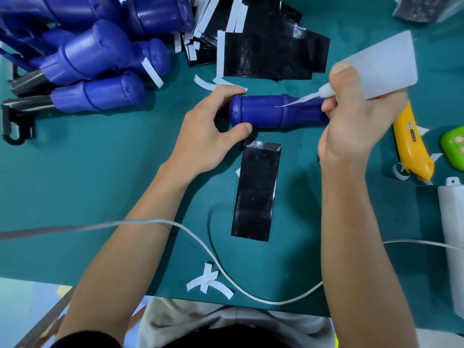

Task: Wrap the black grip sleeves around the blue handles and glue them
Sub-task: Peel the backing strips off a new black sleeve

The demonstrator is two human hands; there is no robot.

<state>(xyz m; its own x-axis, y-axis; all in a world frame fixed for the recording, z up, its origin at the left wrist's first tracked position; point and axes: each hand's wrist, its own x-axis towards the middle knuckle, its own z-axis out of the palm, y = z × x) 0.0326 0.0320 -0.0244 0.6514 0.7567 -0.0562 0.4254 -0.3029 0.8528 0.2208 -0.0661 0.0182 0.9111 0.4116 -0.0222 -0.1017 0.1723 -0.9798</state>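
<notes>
A blue handle (pixel 263 112) lies sideways on the green table. My left hand (pixel 213 129) grips its rounded left end between thumb and fingers. My right hand (pixel 356 121) holds a white glue bottle (pixel 381 66) tilted down, its thin nozzle tip touching the middle of the handle. A black grip sleeve (pixel 257 192) lies flat on the table just below the handle, with a shiny strip along its top edge. The handle's right end is hidden behind my right hand.
Several blue handles (pixel 100 61) are piled at the top left. Black sleeves (pixel 271 56) with white backing strips lie at the top centre. A yellow utility knife (pixel 411 144), a green object (pixel 454 146) and a white box (pixel 454 242) sit at the right. A white cable (pixel 200 244) crosses the table front.
</notes>
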